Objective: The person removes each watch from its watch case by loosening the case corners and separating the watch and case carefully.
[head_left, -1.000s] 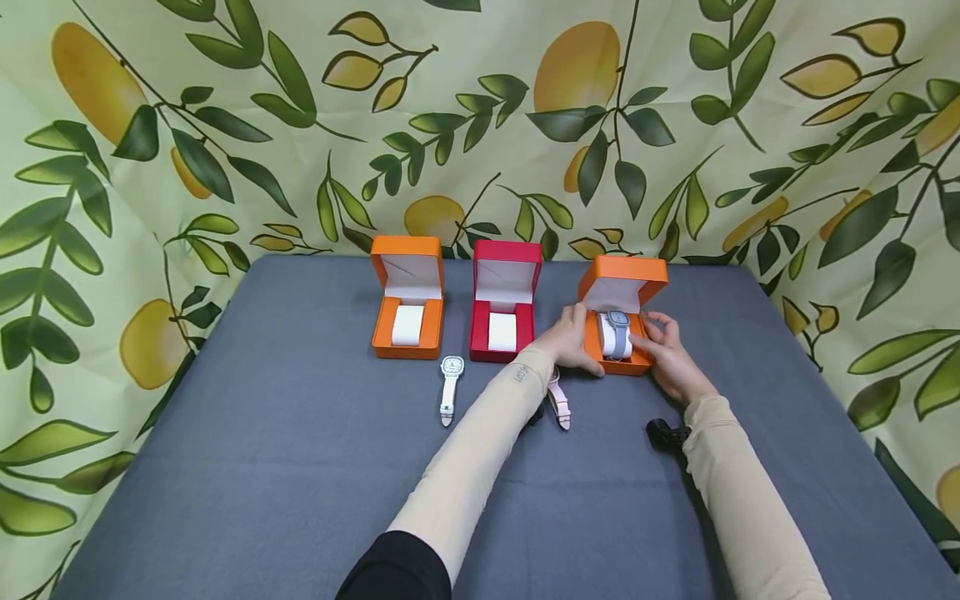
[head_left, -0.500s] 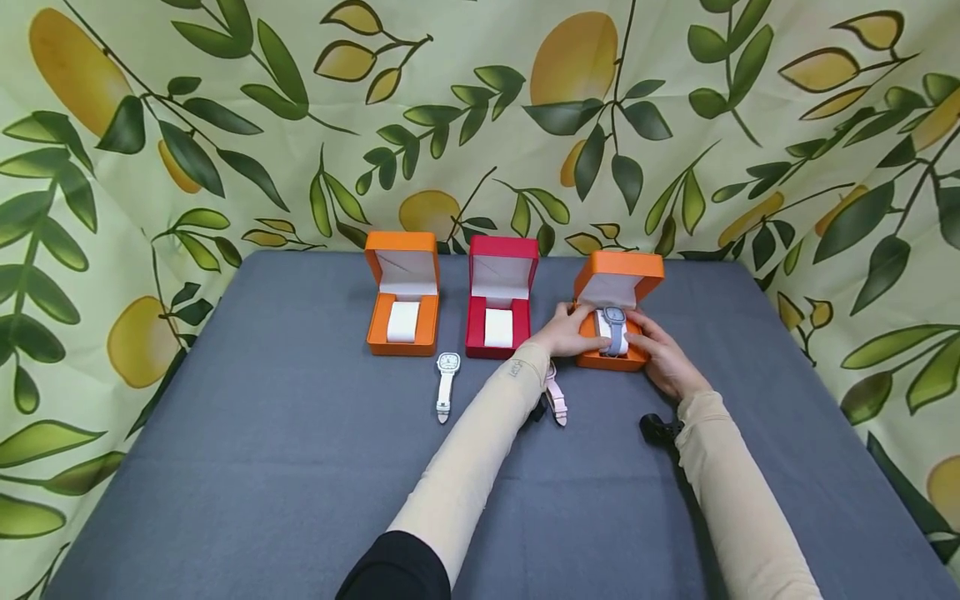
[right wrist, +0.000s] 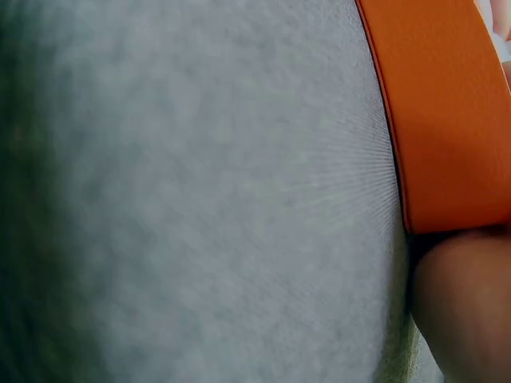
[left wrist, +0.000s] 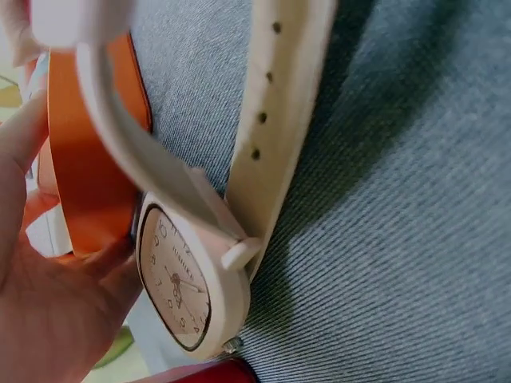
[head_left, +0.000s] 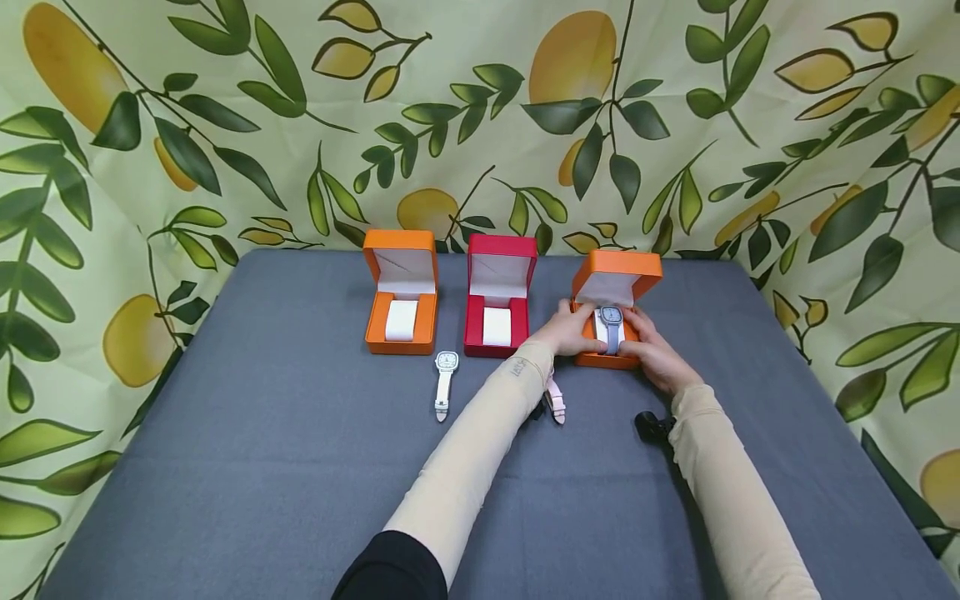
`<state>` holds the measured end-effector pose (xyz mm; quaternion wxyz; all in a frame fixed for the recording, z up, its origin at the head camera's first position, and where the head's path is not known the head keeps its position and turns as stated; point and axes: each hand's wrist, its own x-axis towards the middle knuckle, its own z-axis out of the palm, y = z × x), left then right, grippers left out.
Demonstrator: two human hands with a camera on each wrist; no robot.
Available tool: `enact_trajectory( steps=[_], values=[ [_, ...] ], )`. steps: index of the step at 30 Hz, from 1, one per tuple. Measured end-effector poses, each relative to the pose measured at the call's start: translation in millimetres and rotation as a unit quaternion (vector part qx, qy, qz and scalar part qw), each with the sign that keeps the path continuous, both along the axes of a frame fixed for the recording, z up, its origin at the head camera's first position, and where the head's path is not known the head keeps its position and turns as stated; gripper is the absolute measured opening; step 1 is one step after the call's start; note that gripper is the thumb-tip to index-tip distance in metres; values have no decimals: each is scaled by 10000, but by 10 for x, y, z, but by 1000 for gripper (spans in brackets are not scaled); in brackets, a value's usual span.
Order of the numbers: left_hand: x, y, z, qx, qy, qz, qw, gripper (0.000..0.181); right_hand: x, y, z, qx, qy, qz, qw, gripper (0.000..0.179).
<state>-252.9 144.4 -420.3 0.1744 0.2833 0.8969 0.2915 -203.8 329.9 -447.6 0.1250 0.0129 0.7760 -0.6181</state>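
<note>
A light blue watch point(head_left: 612, 319) sits round a white cushion in the opened orange watch box point(head_left: 617, 362) on the right. My left hand point(head_left: 561, 331) grips that box from the left, its thumb reaching over to the cushion. From the right side, my right hand point(head_left: 662, 357) holds the watch by its right edge with thumb and forefinger; its other fingers are largely hidden. The right wrist view shows a finger point(right wrist: 463, 303) against the box's corner. Under my left wrist lies a pink watch point(left wrist: 180, 275), its strap partly covered by the arm in the head view.
An orange box point(head_left: 377, 342) and a red box point(head_left: 475, 343) stand open to the left, each with a white cushion. A white watch point(head_left: 445, 377) lies in front of them on the grey tablecloth point(head_left: 285, 467). A patterned curtain point(head_left: 480, 125) hangs behind.
The right hand has closed in from the box's right edge onto the watch. The watch has shifted slightly left toward the cushion's middle. The left thumb has come further over the box.
</note>
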Motion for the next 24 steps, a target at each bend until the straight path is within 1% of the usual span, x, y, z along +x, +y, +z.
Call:
enact_trajectory(
  steps=[3,6,8,9,12,17,21,23,24],
  values=[
    [40,31,9,-326,638,80,9974,69,-6,-18,-13,82,91,-132,9998,79],
    [74,64,13,-701,1390,131,9877,68,-10,-24,-28,109,203,-297,9993,76],
    [95,81,17,-899,1729,141,9807,68,-10,-30,-32,152,267,-394,9987,75],
    [106,84,23,-943,1833,136,9784,69,-9,-34,-33,174,298,-431,9985,74],
    [130,89,33,-1035,1942,86,9754,69,-5,-46,-36,239,393,-495,9977,74],
    [154,78,38,-985,1970,35,9754,69,15,-77,-41,373,588,-597,9958,74],
    [175,45,6,-903,1972,61,9762,68,41,-125,-54,687,631,-600,9938,77],
    [179,56,10,-855,2007,64,9759,68,48,-122,-45,905,747,-557,9915,79],
    [181,62,11,-828,2029,68,9757,67,51,-119,-43,1117,841,-538,9887,79]
  ],
)
